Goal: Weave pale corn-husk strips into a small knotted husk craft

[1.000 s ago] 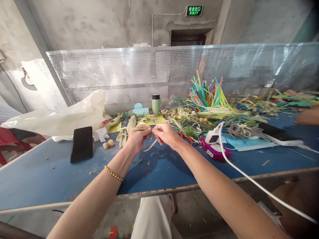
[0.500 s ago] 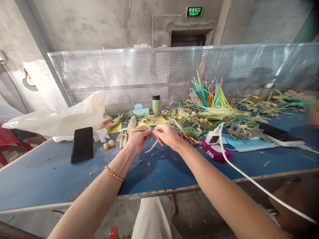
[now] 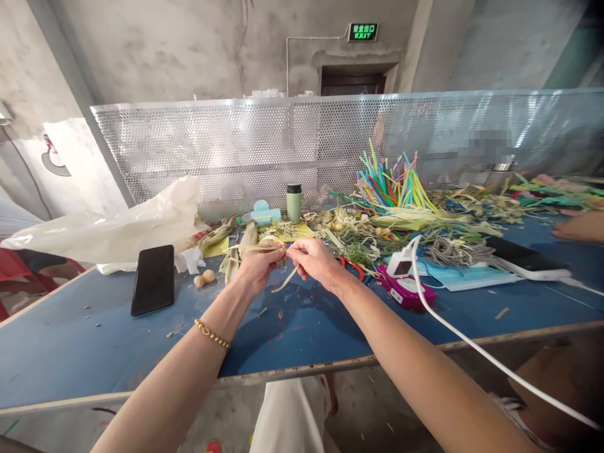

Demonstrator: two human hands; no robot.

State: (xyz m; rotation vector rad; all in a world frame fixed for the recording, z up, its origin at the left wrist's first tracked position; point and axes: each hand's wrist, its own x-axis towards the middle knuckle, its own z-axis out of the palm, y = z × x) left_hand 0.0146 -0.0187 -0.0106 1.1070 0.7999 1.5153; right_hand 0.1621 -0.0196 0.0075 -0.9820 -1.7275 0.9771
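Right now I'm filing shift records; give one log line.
left hand: holding pale strips | right hand: pinching them close beside | strip tail: hangs below hands

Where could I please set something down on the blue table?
Front left looks roomiest: the table between the black phone, the left forearm and the front edge, bar a few specks. A narrower patch lies between the purple device and that edge, under the white cable. Beyond the left hand and right hand, husks and a bottle crowd the table.

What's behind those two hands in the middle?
Beyond the left hand and right hand: pale plant husks, a green bottle and, farther back, a perforated metal screen. Whatever lies directly behind the hands is covered.
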